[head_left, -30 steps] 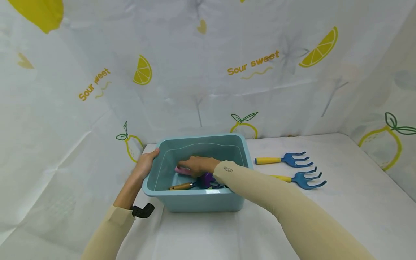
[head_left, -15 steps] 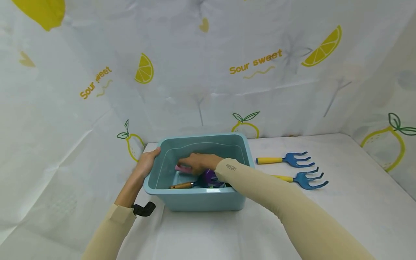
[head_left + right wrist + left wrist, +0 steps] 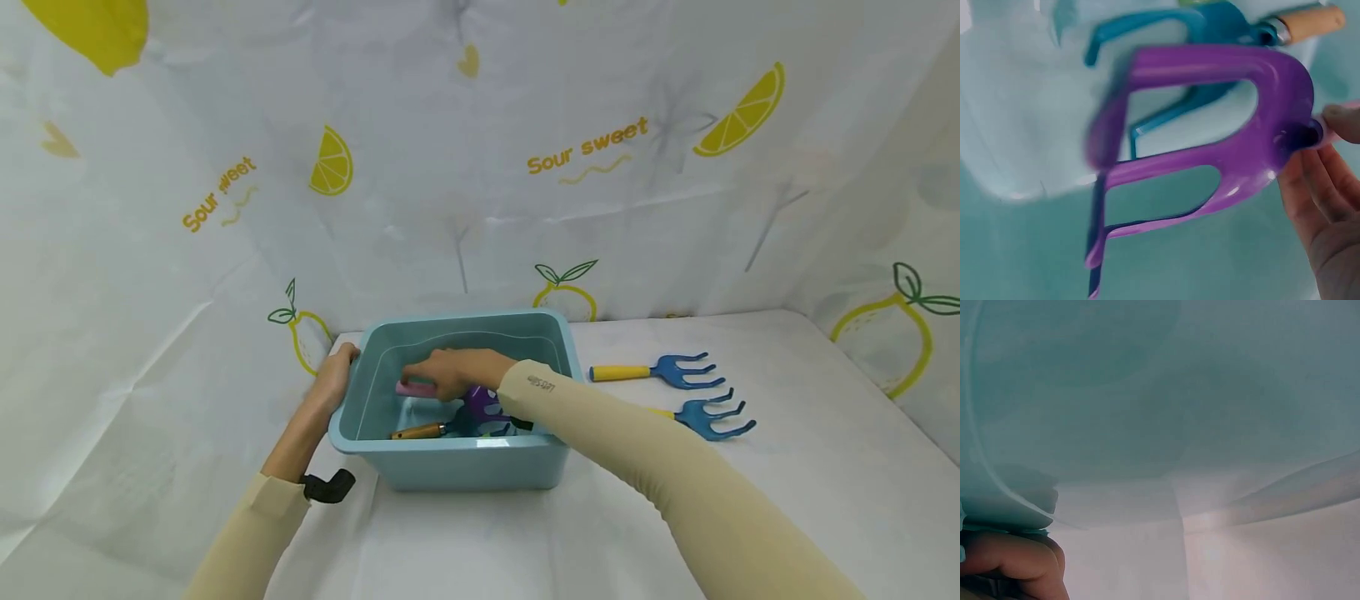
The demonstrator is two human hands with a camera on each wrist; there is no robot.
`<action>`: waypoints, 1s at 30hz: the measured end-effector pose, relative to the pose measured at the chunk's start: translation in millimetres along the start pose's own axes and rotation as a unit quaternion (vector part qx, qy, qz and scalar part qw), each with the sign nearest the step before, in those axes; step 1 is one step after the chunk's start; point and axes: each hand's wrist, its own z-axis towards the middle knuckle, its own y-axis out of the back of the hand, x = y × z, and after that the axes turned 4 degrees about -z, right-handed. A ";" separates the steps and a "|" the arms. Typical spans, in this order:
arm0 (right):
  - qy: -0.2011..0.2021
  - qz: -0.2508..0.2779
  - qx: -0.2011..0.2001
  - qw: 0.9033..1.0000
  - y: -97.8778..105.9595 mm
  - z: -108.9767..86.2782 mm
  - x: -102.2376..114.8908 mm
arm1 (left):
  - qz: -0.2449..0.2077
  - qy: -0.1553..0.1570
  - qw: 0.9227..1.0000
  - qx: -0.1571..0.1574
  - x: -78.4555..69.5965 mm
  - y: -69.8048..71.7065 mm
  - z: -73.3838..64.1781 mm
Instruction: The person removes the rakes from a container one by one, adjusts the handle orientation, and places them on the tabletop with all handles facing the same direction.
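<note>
A light blue plastic bin (image 3: 472,465) stands in the middle of the head view. My left hand (image 3: 332,381) holds its left rim; in the left wrist view curled fingers (image 3: 1019,557) show at the lower left. Inside the bin, my right hand (image 3: 456,372) grips the pink handle (image 3: 415,389) of a hand rake. That rake's purple head (image 3: 1275,115) fills the right wrist view, its tines pointing away from the hand. Behind it lies another hand rake with a teal head (image 3: 1222,28) and a wooden handle (image 3: 1311,25).
Right of the bin, two hand rakes with blue heads and yellow handles lie on the white-covered table: a rear one (image 3: 675,372) and a front one (image 3: 707,418), the latter's handle partly behind my right sleeve (image 3: 622,442). A lemon-print sheet (image 3: 465,225) hangs behind.
The right hand and the pink-handled rake have shifted slightly left, and more of its purple head shows. The left hand has slid a little outward at the bin's rim.
</note>
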 end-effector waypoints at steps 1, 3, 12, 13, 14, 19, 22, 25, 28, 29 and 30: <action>0.003 0.000 0.000 1.000 1.6 -2.1 0.4 | 0.001 0.003 1.000 -0.001 0.6 -0.5 -0.1; 0.013 0.003 -0.005 1.000 6.7 -7.3 1.0 | 0.004 0.005 1.000 -0.001 0.9 -1.2 -0.6; 0.055 0.004 -0.040 0.998 47.9 -33.9 6.6 | 0.020 0.001 1.000 -0.003 -1.9 -0.1 -1.1; 0.057 0.005 -0.040 0.998 51.7 -36.5 7.1 | 0.021 0.003 1.000 -0.004 -1.8 -0.3 -0.9; 0.060 0.005 -0.040 0.997 55.2 -38.8 7.5 | 0.023 0.007 1.000 -0.004 -1.6 -0.7 -0.7; 0.068 -0.005 -0.047 0.997 68.3 -50.0 9.7 | 0.035 0.017 0.999 0.002 -2.0 -1.2 -0.4; 0.077 -0.007 -0.059 0.995 74.6 -58.5 10.6 | 0.032 0.024 0.999 0.015 -2.4 -1.1 -0.4; 0.087 -0.009 -0.073 0.993 80.7 -68.1 10.4 | 0.030 0.030 0.999 0.026 -1.8 -1.3 -0.3; 0.092 -0.016 -0.087 0.992 85.4 -76.8 8.6 | 0.036 0.031 0.999 0.025 -1.1 -2.0 -0.5; 0.092 -0.019 -0.091 0.991 86.5 -79.3 7.7 | 0.038 0.029 0.999 0.023 -0.8 -2.4 -0.9; 0.093 -0.022 -0.094 0.991 87.3 -81.8 6.6 | 0.042 0.027 0.999 0.021 -0.8 -2.7 -1.4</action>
